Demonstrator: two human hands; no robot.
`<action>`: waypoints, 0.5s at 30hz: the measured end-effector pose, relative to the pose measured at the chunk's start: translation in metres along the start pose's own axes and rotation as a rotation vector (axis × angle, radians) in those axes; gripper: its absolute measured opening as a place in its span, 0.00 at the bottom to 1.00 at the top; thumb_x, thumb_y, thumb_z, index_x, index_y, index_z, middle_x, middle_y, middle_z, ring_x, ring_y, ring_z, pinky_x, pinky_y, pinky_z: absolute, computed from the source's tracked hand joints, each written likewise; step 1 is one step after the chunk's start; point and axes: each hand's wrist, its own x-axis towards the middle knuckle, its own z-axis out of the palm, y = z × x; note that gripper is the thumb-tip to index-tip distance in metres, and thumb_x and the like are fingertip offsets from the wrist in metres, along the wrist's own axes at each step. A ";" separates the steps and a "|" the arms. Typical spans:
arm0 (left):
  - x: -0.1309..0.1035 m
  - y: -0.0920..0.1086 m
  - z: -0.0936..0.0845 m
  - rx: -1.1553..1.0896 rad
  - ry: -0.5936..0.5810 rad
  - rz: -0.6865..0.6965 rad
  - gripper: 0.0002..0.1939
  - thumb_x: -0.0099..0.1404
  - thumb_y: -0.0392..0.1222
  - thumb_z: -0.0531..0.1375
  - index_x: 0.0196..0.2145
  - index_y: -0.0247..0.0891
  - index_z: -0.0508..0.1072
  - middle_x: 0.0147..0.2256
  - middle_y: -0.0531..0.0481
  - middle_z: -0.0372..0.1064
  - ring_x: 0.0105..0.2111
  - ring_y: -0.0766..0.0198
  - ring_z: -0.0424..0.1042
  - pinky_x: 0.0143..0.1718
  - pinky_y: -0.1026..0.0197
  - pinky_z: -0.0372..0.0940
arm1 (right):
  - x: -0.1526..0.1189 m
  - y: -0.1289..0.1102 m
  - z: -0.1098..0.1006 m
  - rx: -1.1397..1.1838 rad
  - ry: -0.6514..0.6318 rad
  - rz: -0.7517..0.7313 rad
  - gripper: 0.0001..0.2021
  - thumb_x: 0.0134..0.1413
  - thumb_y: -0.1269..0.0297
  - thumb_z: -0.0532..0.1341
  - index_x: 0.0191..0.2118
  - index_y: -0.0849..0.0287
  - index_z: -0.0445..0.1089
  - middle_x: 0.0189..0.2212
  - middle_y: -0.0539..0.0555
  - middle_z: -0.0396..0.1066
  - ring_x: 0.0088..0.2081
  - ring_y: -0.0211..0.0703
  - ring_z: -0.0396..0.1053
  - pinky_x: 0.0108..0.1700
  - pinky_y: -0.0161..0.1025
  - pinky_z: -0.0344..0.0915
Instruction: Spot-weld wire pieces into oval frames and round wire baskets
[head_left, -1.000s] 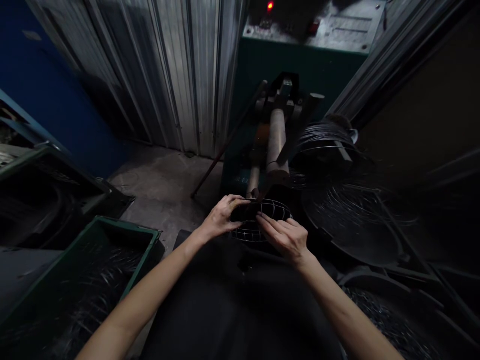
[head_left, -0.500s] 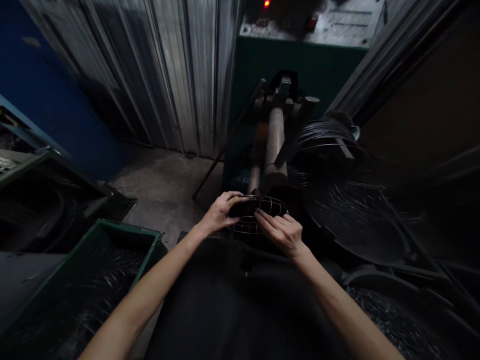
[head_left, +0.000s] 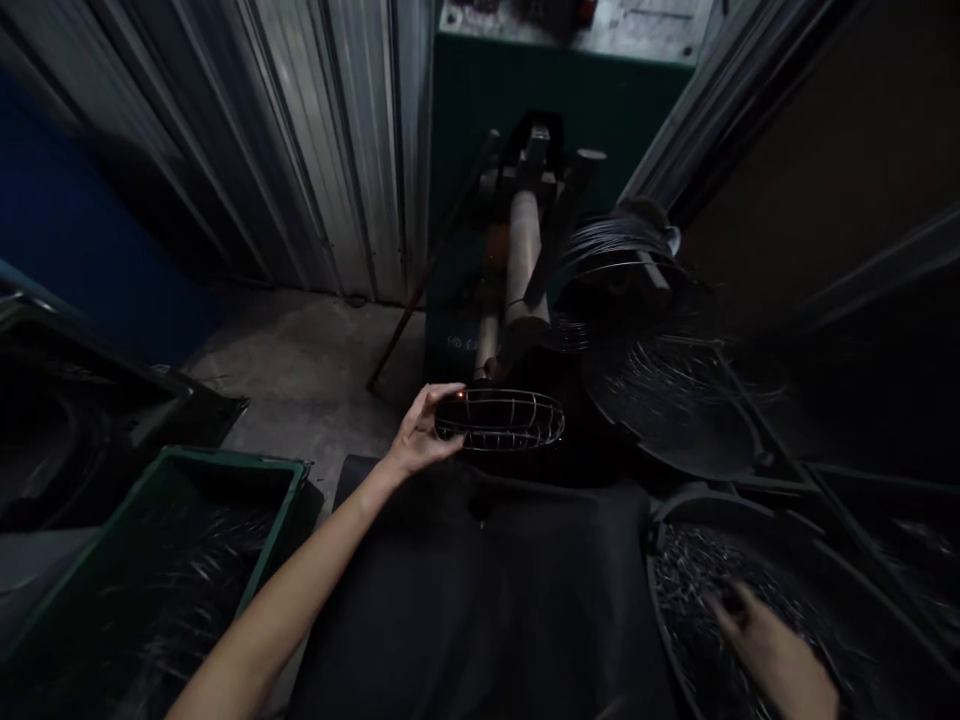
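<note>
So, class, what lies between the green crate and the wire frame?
In the head view, from the green crate: a strip of floor, a corner of black material, then the left hand gripping the wire frame.

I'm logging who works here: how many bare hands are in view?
2. The left hand pinches the round wire-grid frame at its left end; the blurred right hand is at the round dark tub of small metal pieces. Darkness could hide others.

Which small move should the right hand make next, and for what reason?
Probably pinch some metal pieces: the right hand, though blurred, is over or in the round bin holding them, while the left hand alone grips the wire frame at its left end.
</note>
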 end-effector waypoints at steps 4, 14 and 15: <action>-0.016 0.010 0.002 -0.070 0.017 -0.084 0.35 0.51 0.38 0.65 0.55 0.42 0.57 0.47 0.46 0.65 0.46 0.59 0.70 0.49 0.54 0.66 | -0.016 0.055 0.045 -0.027 -0.319 -0.074 0.13 0.40 0.49 0.58 0.29 0.49 0.74 0.22 0.54 0.74 0.32 0.57 0.75 0.36 0.47 0.71; -0.020 0.035 -0.014 0.103 0.045 -0.036 0.24 0.54 0.38 0.63 0.49 0.40 0.65 0.46 0.46 0.66 0.47 0.58 0.69 0.50 0.53 0.66 | -0.034 0.075 0.049 -0.136 -0.343 -0.022 0.09 0.43 0.61 0.56 0.31 0.51 0.73 0.30 0.58 0.77 0.35 0.55 0.75 0.38 0.45 0.69; -0.020 0.037 -0.015 0.129 0.043 -0.025 0.24 0.54 0.38 0.63 0.49 0.40 0.65 0.46 0.45 0.65 0.48 0.58 0.68 0.51 0.52 0.65 | -0.032 0.075 0.049 -0.150 -0.325 -0.023 0.10 0.43 0.63 0.56 0.31 0.52 0.74 0.28 0.58 0.76 0.34 0.55 0.75 0.37 0.44 0.69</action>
